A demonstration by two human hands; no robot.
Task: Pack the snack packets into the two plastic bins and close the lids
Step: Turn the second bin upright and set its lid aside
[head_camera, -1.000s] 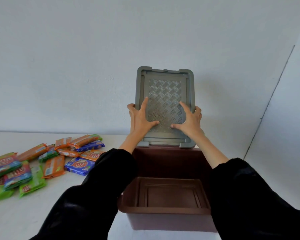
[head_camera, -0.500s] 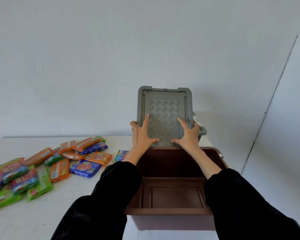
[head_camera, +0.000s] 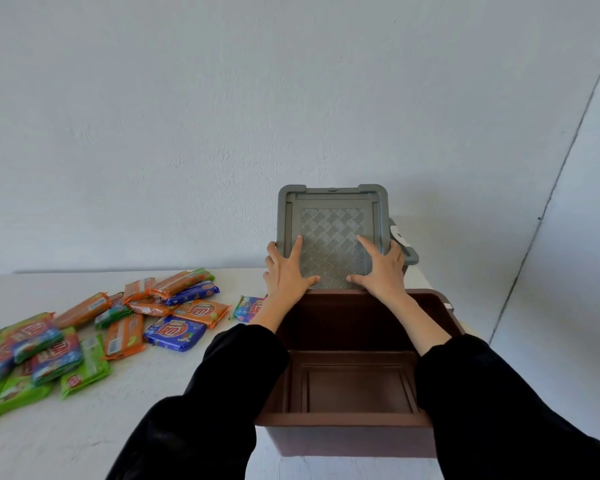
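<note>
**Two hands, one lid on edge**

Both the left hand [head_camera: 288, 271] and the right hand [head_camera: 381, 268] hold the grey textured plastic lid [head_camera: 331, 216] upright, just behind the far rim of the empty brown rectangular plastic bin [head_camera: 343, 419]. Released unsupported, it could tip forward into the bin or slip down behind it. Thumbs and forefingers splay across its face, and the outer fingers hook round its side edges. Colourful foil snack packets [head_camera: 118, 317] lie unpacked on the white table [head_camera: 84, 427], well to the left.

You get soft, even light with faint shadows; your wide lens bends the wall seam [head_camera: 555, 181], and the leftmost snack packets [head_camera: 0, 368] blur.
</note>
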